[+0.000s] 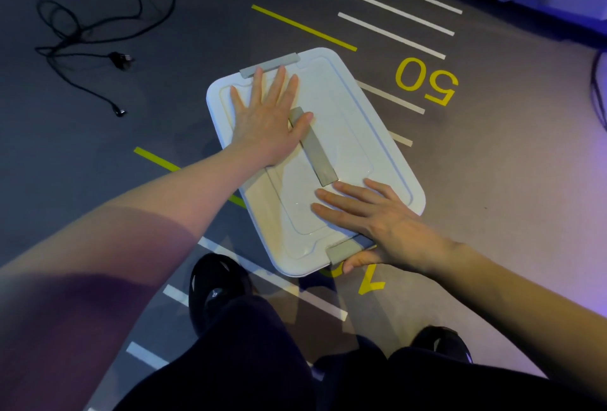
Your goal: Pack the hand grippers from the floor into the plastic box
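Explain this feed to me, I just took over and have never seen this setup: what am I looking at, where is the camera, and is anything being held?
There is no machine here. One wide-angle camera sits on a person's head and looks down at their own bare arms, dark trousers and black shoes.

On the grey floor, which has white and yellow lines and a yellow "50", lies a white plastic box with its lid on. The lid has a grey handle strip along the middle and a grey latch at each short end.

The left hand lies flat on the lid, fingers straight and spread. The right hand rests its fingers on the lid near the near latch, with the thumb hooked under the box edge there.

No hand grippers are visible; the box contents are hidden. A black cable lies on the floor to the upper left.
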